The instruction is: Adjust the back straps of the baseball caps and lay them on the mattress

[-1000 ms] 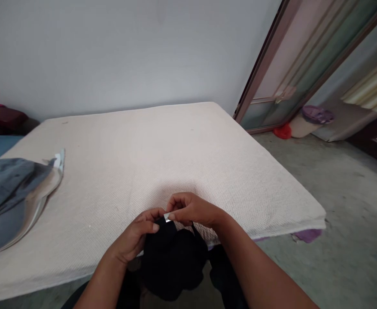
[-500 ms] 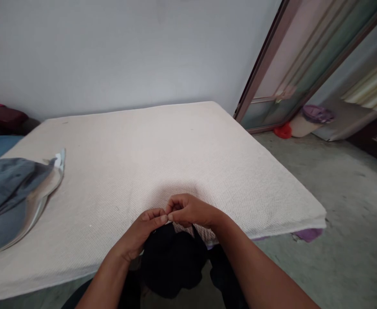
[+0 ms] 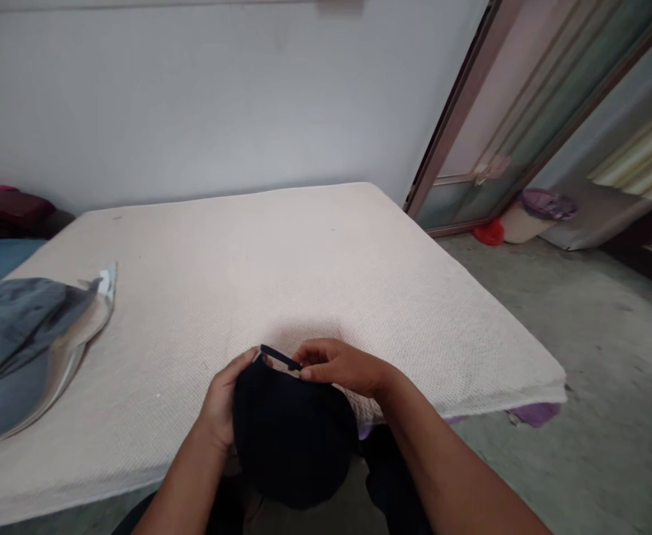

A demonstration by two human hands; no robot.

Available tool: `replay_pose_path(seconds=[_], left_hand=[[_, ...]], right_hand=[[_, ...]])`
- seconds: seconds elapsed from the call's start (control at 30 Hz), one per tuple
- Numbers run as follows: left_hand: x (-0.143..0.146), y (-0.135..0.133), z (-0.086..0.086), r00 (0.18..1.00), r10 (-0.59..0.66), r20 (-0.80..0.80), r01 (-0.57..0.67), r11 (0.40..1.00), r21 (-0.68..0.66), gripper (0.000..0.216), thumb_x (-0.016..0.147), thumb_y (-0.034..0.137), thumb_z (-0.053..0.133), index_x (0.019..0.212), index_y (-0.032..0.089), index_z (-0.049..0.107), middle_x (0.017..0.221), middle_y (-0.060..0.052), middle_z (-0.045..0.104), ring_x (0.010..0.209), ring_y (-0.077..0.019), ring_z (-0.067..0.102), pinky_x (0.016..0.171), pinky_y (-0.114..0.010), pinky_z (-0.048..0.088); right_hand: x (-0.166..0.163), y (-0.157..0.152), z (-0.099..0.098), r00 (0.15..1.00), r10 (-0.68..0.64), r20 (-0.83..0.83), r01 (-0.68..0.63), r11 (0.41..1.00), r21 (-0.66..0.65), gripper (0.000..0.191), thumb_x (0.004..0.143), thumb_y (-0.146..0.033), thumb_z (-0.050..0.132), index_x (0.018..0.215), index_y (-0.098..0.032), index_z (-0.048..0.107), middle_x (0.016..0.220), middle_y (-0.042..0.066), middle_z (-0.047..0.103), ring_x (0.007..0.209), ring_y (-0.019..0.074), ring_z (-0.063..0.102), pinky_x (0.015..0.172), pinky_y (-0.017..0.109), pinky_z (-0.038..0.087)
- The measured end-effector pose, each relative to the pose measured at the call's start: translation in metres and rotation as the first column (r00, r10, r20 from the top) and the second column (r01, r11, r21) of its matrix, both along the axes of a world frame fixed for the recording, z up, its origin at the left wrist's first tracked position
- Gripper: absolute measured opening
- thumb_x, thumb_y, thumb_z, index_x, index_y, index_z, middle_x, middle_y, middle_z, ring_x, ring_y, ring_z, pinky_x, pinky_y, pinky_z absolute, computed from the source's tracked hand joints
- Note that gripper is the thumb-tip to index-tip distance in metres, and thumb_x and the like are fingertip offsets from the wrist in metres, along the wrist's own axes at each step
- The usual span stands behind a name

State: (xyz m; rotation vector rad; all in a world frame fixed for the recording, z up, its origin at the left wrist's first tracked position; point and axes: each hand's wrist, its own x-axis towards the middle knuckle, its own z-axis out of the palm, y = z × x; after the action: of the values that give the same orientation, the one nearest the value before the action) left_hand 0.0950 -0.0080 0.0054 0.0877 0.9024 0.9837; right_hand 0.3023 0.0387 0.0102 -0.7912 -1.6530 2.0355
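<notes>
A black cap (image 3: 292, 435) hangs in front of me at the near edge of a cream mattress (image 3: 281, 267). My left hand (image 3: 223, 401) grips its left side, fingers curled round the fabric. My right hand (image 3: 340, 368) pinches the cap's thin dark strap (image 3: 280, 358), which sticks out flat between both hands above the crown. Both hands are closed on the cap.
A grey cap (image 3: 19, 349) lies on the mattress at the far left. Beyond it are blue and dark red cloths (image 3: 3, 215). A grey wall stands behind. On the right are a concrete floor (image 3: 610, 386), a door frame (image 3: 454, 111), and a bucket with a purple lid (image 3: 543, 212).
The black cap has been lifted and turned, so its rounded crown now faces me. The small silvery piece pinched a second ago is gone from sight; a dark strap shows instead.
</notes>
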Motion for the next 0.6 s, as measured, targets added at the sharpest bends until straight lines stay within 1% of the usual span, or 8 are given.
replay_pose_path(seconds=[0.07, 0.13, 0.17, 0.23, 0.3, 0.4, 0.5, 0.6], left_hand=[[-0.007, 0.003, 0.002, 0.996, 0.037, 0.077, -0.039, 0.999, 0.029, 0.024, 0.082, 0.028, 0.054, 0.067, 0.013, 0.066, 0.058, -0.006, 0.067, 0.051, -0.0171, 0.063, 0.055, -0.029, 0.053], [-0.014, 0.006, 0.003, 0.99, 0.06, 0.126, -0.069, 0.995, 0.072, 0.027, 0.084, 0.029, 0.05, 0.071, 0.014, 0.068, 0.063, -0.006, 0.07, 0.056, -0.0183, 0.066, 0.061, -0.031, 0.055], [-0.015, 0.007, 0.002, 0.988, 0.05, 0.143, -0.062, 0.995, 0.081, 0.027, 0.085, 0.03, 0.049, 0.074, 0.015, 0.068, 0.066, -0.006, 0.071, 0.059, -0.0186, 0.067, 0.065, -0.032, 0.055], [-0.016, 0.009, 0.001, 0.987, -0.014, 0.162, 0.005, 0.999, 0.053, 0.028, 0.086, 0.035, 0.05, 0.081, 0.016, 0.069, 0.072, -0.006, 0.073, 0.067, -0.0202, 0.069, 0.074, -0.035, 0.054], [-0.013, 0.008, 0.0, 0.984, -0.071, 0.163, 0.074, 0.997, -0.011, 0.032, 0.085, 0.042, 0.052, 0.088, 0.016, 0.07, 0.078, -0.007, 0.074, 0.08, -0.0238, 0.069, 0.083, -0.038, 0.052], [-0.007, 0.002, -0.003, 0.987, -0.059, 0.147, 0.061, 0.998, -0.016, 0.038, 0.083, 0.048, 0.052, 0.091, 0.015, 0.071, 0.086, -0.009, 0.074, 0.096, -0.0281, 0.066, 0.093, -0.041, 0.046], [-0.005, -0.005, -0.012, 0.981, -0.083, 0.173, 0.073, 0.995, 0.064, 0.039, 0.084, 0.048, 0.052, 0.093, 0.015, 0.072, 0.091, -0.01, 0.075, 0.107, -0.0298, 0.061, 0.101, -0.042, 0.039], [-0.004, -0.009, -0.021, 0.967, -0.148, 0.207, 0.131, 0.987, 0.094, 0.038, 0.083, 0.044, 0.054, 0.099, 0.013, 0.071, 0.098, -0.012, 0.074, 0.11, -0.0296, 0.06, 0.105, -0.041, 0.035]], right_hand=[[0.002, 0.0, 0.001, 0.998, 0.055, -0.013, -0.055, 0.998, -0.018, 0.019, 0.078, -0.031, 0.064, 0.089, -0.015, 0.064, 0.082, 0.001, 0.059, 0.075, 0.0115, 0.052, 0.07, 0.025, 0.04], [0.002, -0.001, 0.001, 0.995, 0.063, -0.08, -0.071, 0.991, -0.113, 0.021, 0.077, -0.033, 0.066, 0.086, -0.014, 0.064, 0.079, 0.0, 0.058, 0.071, 0.0107, 0.052, 0.066, 0.024, 0.039], [0.002, -0.001, 0.0, 0.992, 0.02, -0.124, -0.041, 0.984, -0.171, 0.022, 0.075, -0.033, 0.068, 0.085, -0.014, 0.063, 0.077, 0.0, 0.057, 0.067, 0.0097, 0.051, 0.063, 0.023, 0.038], [0.001, 0.001, -0.001, 0.966, -0.162, -0.204, 0.098, 0.951, -0.292, 0.022, 0.073, -0.031, 0.07, 0.082, -0.014, 0.061, 0.07, -0.002, 0.054, 0.059, 0.0075, 0.047, 0.056, 0.021, 0.036], [0.001, 0.005, -0.003, 0.897, -0.369, -0.244, 0.258, 0.885, -0.387, 0.02, 0.074, -0.032, 0.069, 0.079, -0.015, 0.059, 0.066, -0.003, 0.052, 0.053, 0.0063, 0.045, 0.051, 0.019, 0.033], [0.002, 0.014, -0.006, 0.749, -0.601, -0.279, 0.421, 0.756, -0.5, 0.018, 0.074, -0.03, 0.069, 0.073, -0.016, 0.057, 0.062, -0.004, 0.053, 0.051, 0.0064, 0.045, 0.05, 0.019, 0.035], [0.005, 0.022, -0.009, 0.638, -0.725, -0.258, 0.493, 0.642, -0.586, 0.016, 0.069, -0.027, 0.071, 0.073, -0.017, 0.059, 0.064, -0.003, 0.058, 0.055, 0.0088, 0.05, 0.056, 0.021, 0.041], [0.009, 0.029, -0.011, 0.633, -0.75, -0.194, 0.509, 0.592, -0.625, 0.017, 0.07, -0.032, 0.068, 0.076, -0.017, 0.062, 0.067, 0.001, 0.063, 0.06, 0.0135, 0.055, 0.061, 0.027, 0.045]])
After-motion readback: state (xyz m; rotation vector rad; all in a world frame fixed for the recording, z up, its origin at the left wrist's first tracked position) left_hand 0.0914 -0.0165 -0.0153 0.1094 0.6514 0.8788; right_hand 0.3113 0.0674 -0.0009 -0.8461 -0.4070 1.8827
